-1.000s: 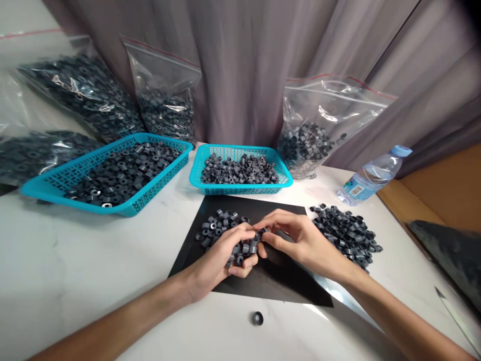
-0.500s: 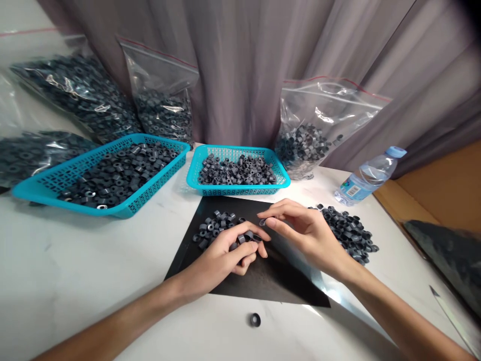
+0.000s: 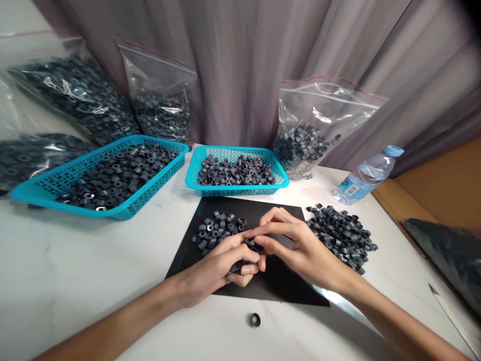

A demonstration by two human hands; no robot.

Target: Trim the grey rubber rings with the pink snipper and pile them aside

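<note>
Our left grip (image 3: 217, 264) clutches several grey rings (image 3: 234, 267); touching it, our right grip (image 3: 298, 243) pinches one dark ring (image 3: 250, 242), a black sheet (image 3: 287, 287) below both

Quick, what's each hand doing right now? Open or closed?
Left hand: closed around some dark rings.
Right hand: bent, fingertips at a ring by the left hand; can't tell if it's gripping.

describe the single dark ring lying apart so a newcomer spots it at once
On the white marbled table, find the black sheet. Just off its near edge lies a small dark gray ring. Unlike the heaped rings, it sits alone on the tabletop.
</note>
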